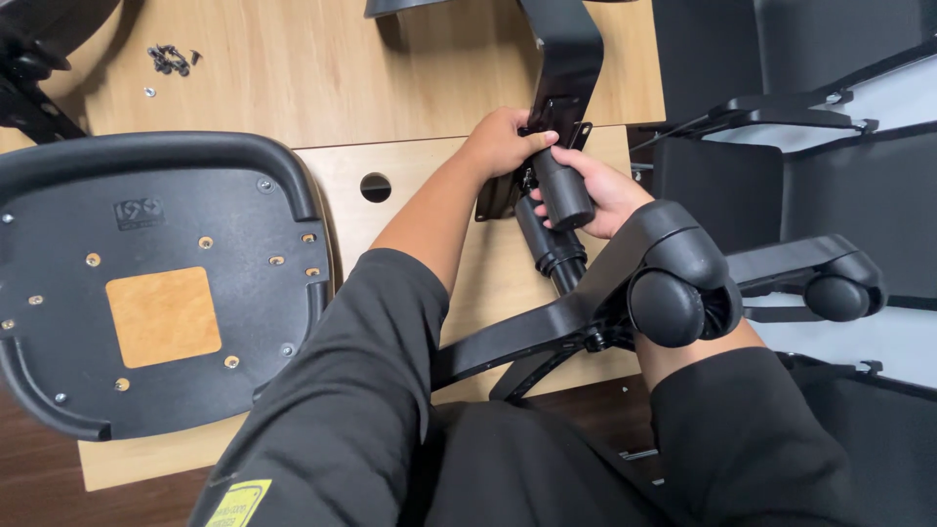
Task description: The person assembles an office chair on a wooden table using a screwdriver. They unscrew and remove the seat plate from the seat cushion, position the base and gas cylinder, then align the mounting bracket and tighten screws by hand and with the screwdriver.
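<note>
My left hand point(500, 140) grips a black metal mounting plate point(558, 112) at the middle of the wooden table point(322, 59). My right hand point(605, 190) is wrapped around a black gas-lift cylinder point(563, 185), whose top end meets that plate. The cylinder runs down into a black star-shaped chair base point(547, 327) lying across my lap. One caster wheel point(667, 307) of the base covers my right wrist. A second caster point(837, 296) sticks out to the right.
An upturned black chair seat point(146, 293) with bolt holes and a wooden patch lies at the left. A pile of small black screws point(171, 59) sits at the far left. A round cable hole point(375, 186) is in the table. Black chair frames point(781, 107) stand to the right.
</note>
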